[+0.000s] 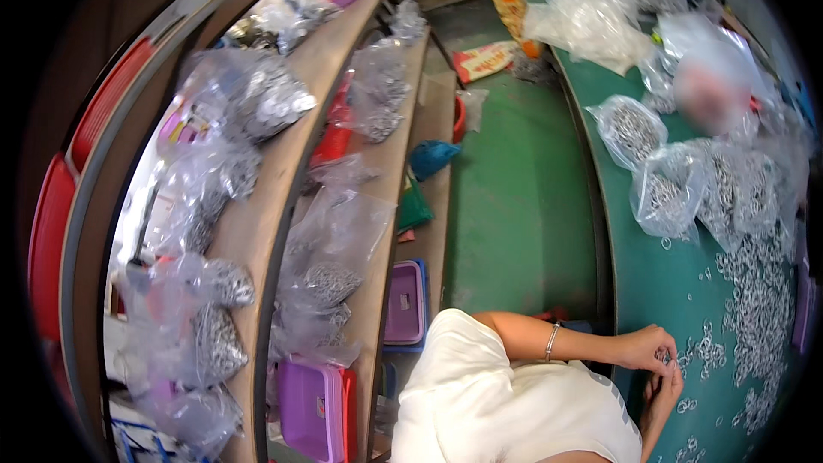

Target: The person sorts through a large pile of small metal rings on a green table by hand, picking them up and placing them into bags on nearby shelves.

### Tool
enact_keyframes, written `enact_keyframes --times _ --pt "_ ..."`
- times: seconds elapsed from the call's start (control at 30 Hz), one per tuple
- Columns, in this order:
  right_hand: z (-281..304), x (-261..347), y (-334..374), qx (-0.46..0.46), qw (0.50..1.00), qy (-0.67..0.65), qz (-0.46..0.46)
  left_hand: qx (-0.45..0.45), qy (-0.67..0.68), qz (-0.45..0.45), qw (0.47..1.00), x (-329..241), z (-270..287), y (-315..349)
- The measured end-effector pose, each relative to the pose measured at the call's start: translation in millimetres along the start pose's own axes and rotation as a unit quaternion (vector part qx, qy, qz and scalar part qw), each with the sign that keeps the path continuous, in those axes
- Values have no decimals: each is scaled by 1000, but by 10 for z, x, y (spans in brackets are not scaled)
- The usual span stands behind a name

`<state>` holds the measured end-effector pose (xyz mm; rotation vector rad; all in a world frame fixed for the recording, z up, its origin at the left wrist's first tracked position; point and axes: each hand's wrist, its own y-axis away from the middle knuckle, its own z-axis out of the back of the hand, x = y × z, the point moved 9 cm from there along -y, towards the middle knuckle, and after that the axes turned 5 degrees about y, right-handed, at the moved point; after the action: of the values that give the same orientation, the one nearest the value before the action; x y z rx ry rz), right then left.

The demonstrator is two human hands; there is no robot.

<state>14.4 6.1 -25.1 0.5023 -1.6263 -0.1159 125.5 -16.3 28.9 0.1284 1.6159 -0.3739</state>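
Observation:
My left hand, with a bangle on its wrist, is at the near edge of the green tabletop. Its fingers are curled in a pinch, and small silvery metal rings show at the fingertips. Just below, my right hand is closed, its fingertips meeting those of the left. What it pinches is too small to make out. Beside my hands lie several loose rings, and a broad spread of similar small metal pieces covers the table to the right.
Clear bags of metal pieces stand farther back on the table. A blurred round patch hides part of that pile. To the left, wooden shelves carry bagged metal pieces and purple bins. A green floor runs between.

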Motion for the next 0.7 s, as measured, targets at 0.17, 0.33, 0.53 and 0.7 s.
enact_keyframes --times 0.17,0.33,0.53,0.7 --pt "77 69 -90 -48 997 -57 -24 33 -27 -16 999 -15 8 -247" --pt "235 77 -21 -112 993 -18 -23 60 -82 -93 990 -49 -62 -333" --pt "359 11 56 -108 990 81 27 51 -120 -65 989 131 -135 -348" --pt "415 226 139 -195 943 269 34 88 -26 -14 996 277 -205 -421"
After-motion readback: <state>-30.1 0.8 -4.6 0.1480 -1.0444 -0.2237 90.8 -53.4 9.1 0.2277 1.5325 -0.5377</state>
